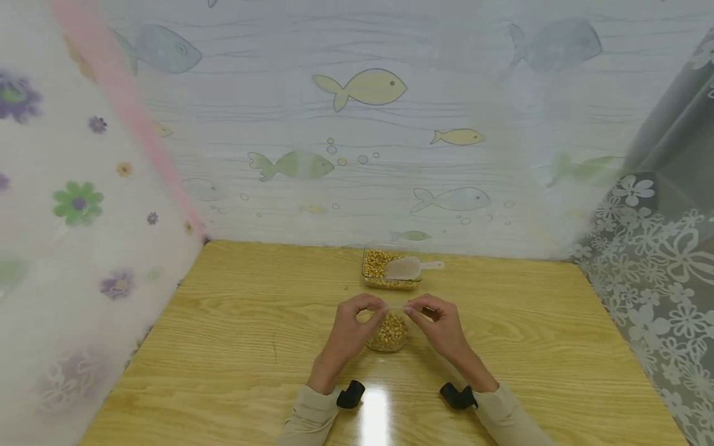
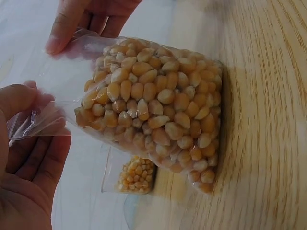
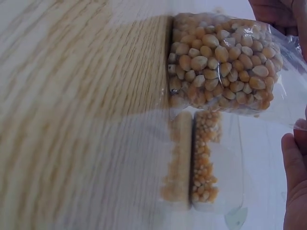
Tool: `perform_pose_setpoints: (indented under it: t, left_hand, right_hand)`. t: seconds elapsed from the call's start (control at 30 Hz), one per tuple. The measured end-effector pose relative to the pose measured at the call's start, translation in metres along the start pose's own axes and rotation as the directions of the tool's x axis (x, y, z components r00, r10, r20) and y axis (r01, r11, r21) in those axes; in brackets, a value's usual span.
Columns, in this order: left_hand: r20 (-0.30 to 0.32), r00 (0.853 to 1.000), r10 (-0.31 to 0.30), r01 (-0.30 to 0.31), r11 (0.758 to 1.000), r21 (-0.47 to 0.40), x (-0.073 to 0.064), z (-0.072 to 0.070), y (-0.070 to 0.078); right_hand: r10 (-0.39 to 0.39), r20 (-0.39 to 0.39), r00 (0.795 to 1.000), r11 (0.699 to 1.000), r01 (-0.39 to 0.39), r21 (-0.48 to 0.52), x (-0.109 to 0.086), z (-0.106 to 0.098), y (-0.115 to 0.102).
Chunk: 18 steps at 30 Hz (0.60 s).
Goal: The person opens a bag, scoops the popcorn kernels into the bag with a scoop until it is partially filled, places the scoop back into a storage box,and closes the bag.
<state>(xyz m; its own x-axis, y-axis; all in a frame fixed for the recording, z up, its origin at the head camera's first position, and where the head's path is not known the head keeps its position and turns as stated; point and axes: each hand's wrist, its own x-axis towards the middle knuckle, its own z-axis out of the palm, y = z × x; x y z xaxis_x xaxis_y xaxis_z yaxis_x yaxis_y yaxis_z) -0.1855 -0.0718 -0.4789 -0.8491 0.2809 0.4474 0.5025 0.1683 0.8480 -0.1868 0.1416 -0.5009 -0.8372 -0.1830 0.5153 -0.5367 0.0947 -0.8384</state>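
Note:
A clear plastic bag (image 1: pixel 388 333) full of corn kernels stands upright on the wooden table. My left hand (image 1: pixel 352 325) pinches the bag's top edge on the left, thumb against fingers. On the other side my right hand (image 1: pixel 437 323) pinches the same top edge. In the left wrist view the kernels fill the lower part of the bag (image 2: pixel 153 105), and the clear film above them stretches between the left hand (image 2: pixel 33 153) and the right hand (image 2: pixel 91 21). The right wrist view shows the bag (image 3: pixel 223 67) with its base on the tabletop.
Behind the bag sits a rectangular glass dish (image 1: pixel 390 285) holding more corn kernels. A white scoop (image 1: pixel 404 268) lies in it, handle over the right rim. One loose kernel (image 1: pixel 345 287) lies left of the dish. A fish-patterned curtain (image 1: pixel 357 186) hangs beyond the table (image 1: pixel 234 334).

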Motion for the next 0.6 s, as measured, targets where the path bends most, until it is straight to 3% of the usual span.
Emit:
perform_pose_setpoints:
  t: [0.3,0.6]
  left_hand:
    - [-0.009,0.996,0.086,-0.085,0.995,0.046,0.002,0.002,-0.012]
    - [0.034,0.999,0.031,-0.031,0.999,0.011,0.001,0.001,-0.012]
  right_hand:
    - [-0.025,-0.012,1.0,0.999,0.025,0.04,-0.001,0.002,-0.001]
    - [-0.017,-0.002,1.0,0.995,0.017,0.103,-0.001,0.001,0.002]
